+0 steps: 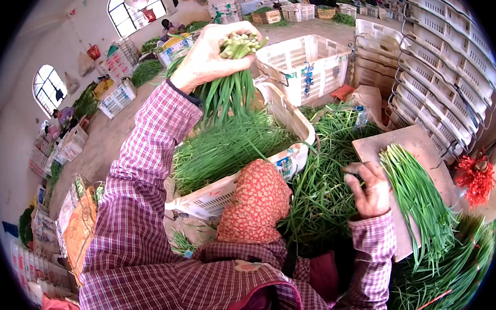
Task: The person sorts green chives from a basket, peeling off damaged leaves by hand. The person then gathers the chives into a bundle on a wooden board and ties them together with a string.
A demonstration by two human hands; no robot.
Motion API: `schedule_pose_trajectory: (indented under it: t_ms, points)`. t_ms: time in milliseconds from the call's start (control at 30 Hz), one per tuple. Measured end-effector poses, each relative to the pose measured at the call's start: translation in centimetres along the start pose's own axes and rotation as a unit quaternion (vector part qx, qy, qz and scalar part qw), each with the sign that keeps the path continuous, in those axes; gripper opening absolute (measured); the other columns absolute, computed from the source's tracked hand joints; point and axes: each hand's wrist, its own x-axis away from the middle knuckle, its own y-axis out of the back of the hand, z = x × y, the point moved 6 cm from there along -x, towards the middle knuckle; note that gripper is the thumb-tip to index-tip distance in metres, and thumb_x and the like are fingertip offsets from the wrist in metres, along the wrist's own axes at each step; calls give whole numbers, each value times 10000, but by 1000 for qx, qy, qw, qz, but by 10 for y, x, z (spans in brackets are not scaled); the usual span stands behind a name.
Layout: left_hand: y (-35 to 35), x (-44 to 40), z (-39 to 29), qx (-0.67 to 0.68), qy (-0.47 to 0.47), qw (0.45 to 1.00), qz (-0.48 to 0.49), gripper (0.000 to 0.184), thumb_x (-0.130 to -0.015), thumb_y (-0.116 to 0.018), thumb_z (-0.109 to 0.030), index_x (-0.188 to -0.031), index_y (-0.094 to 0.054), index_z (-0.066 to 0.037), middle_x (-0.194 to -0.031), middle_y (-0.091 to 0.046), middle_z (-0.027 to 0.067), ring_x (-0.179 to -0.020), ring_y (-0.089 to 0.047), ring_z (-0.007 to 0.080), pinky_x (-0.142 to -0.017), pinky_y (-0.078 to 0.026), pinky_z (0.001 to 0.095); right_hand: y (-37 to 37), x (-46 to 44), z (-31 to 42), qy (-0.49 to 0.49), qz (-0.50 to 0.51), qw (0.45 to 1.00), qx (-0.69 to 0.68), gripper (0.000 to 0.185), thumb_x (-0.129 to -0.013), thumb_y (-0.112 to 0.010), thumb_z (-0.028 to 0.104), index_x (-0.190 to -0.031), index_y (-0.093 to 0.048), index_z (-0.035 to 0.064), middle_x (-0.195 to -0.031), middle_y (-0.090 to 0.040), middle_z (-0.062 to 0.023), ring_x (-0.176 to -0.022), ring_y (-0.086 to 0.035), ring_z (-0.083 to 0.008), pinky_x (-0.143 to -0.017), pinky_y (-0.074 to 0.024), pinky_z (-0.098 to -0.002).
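Head: greens [333,140] btwn crate [209,202] & bd [375,148]

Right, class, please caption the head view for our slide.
Left hand holds green stalks over a white crate of greens.

Air open between left hand [211,56] and right hand [374,191]; white crate [332,72] beyond, crate stack [452,62] far right

Below my left grip [221,54], a dark band edges the wrist of my purple-and-white checked sleeve [141,166]. Below my right grip [369,189], the matching sleeve [373,257] looks paler. Between and below both grips, my checked top [207,282] has magenta edging [294,296], near red cloth [256,203] printed with pale flowers.
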Motion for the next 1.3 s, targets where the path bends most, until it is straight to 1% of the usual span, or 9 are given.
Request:
schedule_pose_trajectory:
  t_ms: [133, 300, 500, 700, 867, 1033, 1167, 1267, 1300]
  points:
    - [11, 15, 7, 92, 70, 993, -36, 233, -753, -691, -83, -963, -610, -22, -863, -645, 64, -841, -646, 140, -776, -531, 278, -25, -14, 24, -28, -37, 991, -126, 91, -823, -634, 87, -887, -655, 26, -820, -661, -132, -770, -638, -284, -717, -504, -363]
    - [4, 19, -2, 417, 11, 906, -76, 230, -722, -656, -101, -892, -508, -56, -739, -523, 54, -741, -538, 203, -735, -450, 366, -27, -33, 49, -34, -69, 978, -194, 87, -838, -649, 85, -859, -638, 1, -768, -650, -117, -711, -635, -244, -672, -500, -323]
    - [-5, 24, -11, 525, -1, 845, -105, 298, -695, -696, -178, -880, -478, -97, -723, -484, 21, -727, -515, 192, -793, -409, 354, -37, -38, 58, -33, -79, 969, -231, 83, -833, -633, 68, -895, -653, 16, -782, -655, -121, -715, -648, -252, -690, -513, -324]
    - [-6, 22, -21, 509, -14, 856, -87, 290, -698, -707, -180, -866, -485, -99, -713, -499, 21, -710, -523, 189, -777, -429, 358, -48, -51, 81, 36, -103, 971, -212, 185, -767, -704, 118, -936, -653, 64, -826, -665, -103, -771, -649, -269, -697, -519, -352]
    - [-7, 22, -23, 507, -18, 859, -69, 281, -703, -705, -158, -867, -487, -90, -720, -513, 32, -710, -540, 199, -772, -442, 366, -51, -59, 95, 30, -115, 985, -125, 183, -746, -729, 159, -907, -652, 119, -824, -657, -78, -777, -638, -280, -690, -518, -379]
    - [-7, 19, -30, 497, -30, 866, -51, 269, -705, -703, -137, -872, -502, -73, -720, -527, 52, -705, -549, 207, -747, -455, 364, -57, -68, 99, 7, -90, 986, -139, 163, -750, -722, 173, -888, -650, 124, -838, -666, -77, -783, -640, -277, -697, -515, -389]
    - [-8, 16, -44, 383, -25, 923, 19, 191, -721, -679, -32, -870, -559, -23, -738, -577, 90, -724, -578, 206, -665, -497, 334, -50, -80, 105, 39, -101, 982, -156, 122, -761, -706, 162, -859, -651, 115, -818, -667, -89, -787, -638, -283, -708, -501, -402]
    - [-8, 12, -52, 205, -105, 972, 50, 311, -696, -718, -61, -995, -639, -32, -905, -690, 69, -775, -671, 157, -735, -558, 287, -38, -84, 104, 83, -113, 984, -112, 74, -780, -661, 95, -828, -613, 66, -771, -630, -118, -742, -619, -310, -679, -497, -405]
    - [-14, 10, -57, 184, -141, 972, 48, 269, -682, -707, -52, -943, -641, -45, -819, -652, 49, -740, -625, 162, -640, -515, 297, -35, -84, 99, 93, -114, 986, -84, 80, -781, -656, 87, -829, -603, 54, -773, -624, -121, -730, -615, -315, -666, -499, -402]
